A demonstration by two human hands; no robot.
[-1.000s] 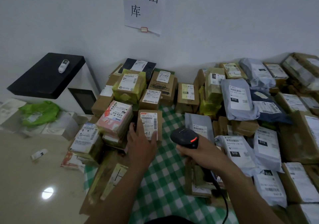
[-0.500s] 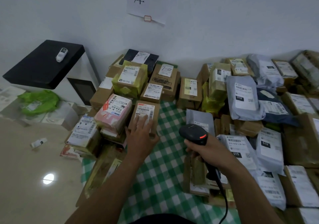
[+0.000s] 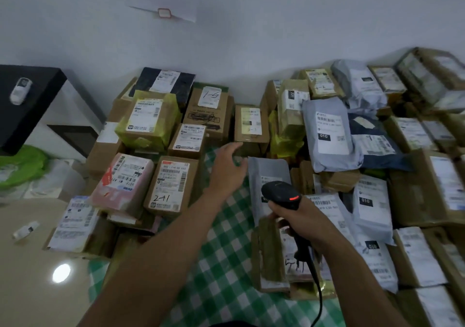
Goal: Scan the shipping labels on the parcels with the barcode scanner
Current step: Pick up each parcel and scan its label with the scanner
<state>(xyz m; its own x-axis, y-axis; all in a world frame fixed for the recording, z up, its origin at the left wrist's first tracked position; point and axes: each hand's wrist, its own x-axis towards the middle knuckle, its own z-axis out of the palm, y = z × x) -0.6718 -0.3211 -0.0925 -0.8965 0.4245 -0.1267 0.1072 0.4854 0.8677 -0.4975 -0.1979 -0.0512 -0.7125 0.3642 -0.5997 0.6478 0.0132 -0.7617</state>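
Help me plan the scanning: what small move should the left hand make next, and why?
Probably extend to grasp the small cardboard box: the open left hand hovers just short of it, empty, while the right hand holds the barcode scanner ready.

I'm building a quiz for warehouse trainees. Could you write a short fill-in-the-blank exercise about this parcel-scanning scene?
1. The right hand grips the barcode scanner, while the left hand holds ____.
2. The cloth between the parcels is checked white and ____.
3. The label on the grey mailer bag carries a black tag reading ____.

Missing words: nothing; green; 010
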